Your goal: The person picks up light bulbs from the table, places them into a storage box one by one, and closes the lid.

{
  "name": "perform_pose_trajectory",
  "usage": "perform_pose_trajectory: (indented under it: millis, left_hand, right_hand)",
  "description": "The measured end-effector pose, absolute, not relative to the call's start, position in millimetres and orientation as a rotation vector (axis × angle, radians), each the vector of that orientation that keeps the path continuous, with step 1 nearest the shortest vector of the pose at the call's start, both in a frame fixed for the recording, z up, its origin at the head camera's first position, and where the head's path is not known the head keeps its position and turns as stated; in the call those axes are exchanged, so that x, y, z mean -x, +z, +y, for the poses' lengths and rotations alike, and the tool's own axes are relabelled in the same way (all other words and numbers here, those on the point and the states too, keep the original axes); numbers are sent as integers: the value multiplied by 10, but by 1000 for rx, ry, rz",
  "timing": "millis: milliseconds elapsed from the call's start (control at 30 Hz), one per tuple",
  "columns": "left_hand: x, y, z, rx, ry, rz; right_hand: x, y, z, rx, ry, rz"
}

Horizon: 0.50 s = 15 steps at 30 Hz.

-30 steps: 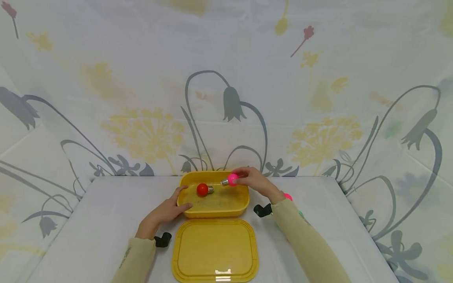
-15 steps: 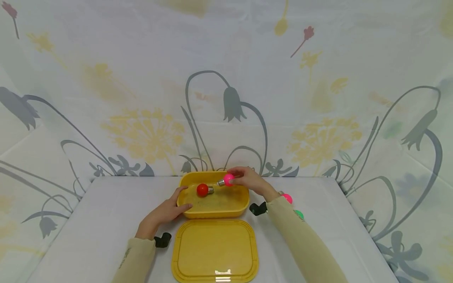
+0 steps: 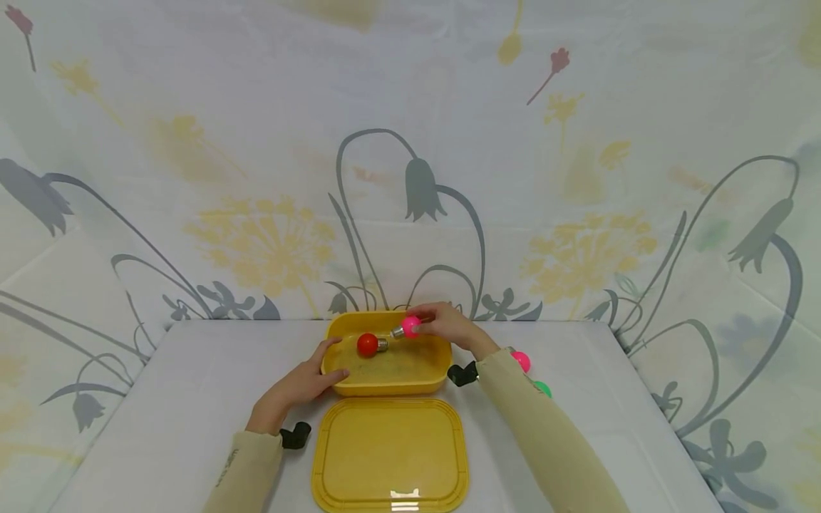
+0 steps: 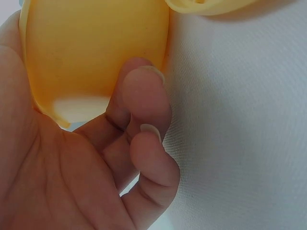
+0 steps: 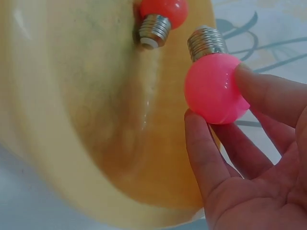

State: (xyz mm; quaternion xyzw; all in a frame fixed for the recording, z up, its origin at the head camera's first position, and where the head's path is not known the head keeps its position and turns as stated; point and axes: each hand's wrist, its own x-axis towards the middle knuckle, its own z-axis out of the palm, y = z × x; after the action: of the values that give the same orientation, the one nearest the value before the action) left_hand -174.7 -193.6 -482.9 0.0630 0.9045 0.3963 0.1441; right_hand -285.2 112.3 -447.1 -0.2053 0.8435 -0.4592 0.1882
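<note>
My right hand (image 3: 452, 328) pinches a pink light bulb (image 3: 410, 327) by its round globe, over the right half of a yellow plastic box (image 3: 391, 390). The metal screw base points left, towards a red light bulb (image 3: 368, 345) lying on the box floor. In the right wrist view the thumb and fingertips hold the pink bulb (image 5: 216, 91) inside the far wall's outline, with the red bulb's screw base (image 5: 154, 31) beyond. At the box's left end, my left hand (image 3: 295, 385) grips the wall, thumb on the front rim; the left wrist view shows curled fingers (image 4: 148, 103) against the outside.
A flat yellow lid (image 3: 390, 456) lies on the white tablecloth just in front of the box. To the right, partly behind the right sleeve, are another pink bulb (image 3: 521, 361) and a green one (image 3: 543, 389). A flower-patterned cloth (image 3: 410, 178) rises behind.
My right hand has moved slightly left with the pink bulb, bringing its base nearer the red bulb. More of the pink and green bulbs beside the sleeve shows. The left hand stays put.
</note>
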Motion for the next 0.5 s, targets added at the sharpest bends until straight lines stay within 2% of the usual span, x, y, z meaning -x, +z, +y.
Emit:
perform_pose_trajectory:
  millis: [500]
  left_hand:
    - [1785, -4900, -1960, -182, 1139, 2613]
  right_hand:
    - [2949, -4497, 986, 625, -1307, 2341]
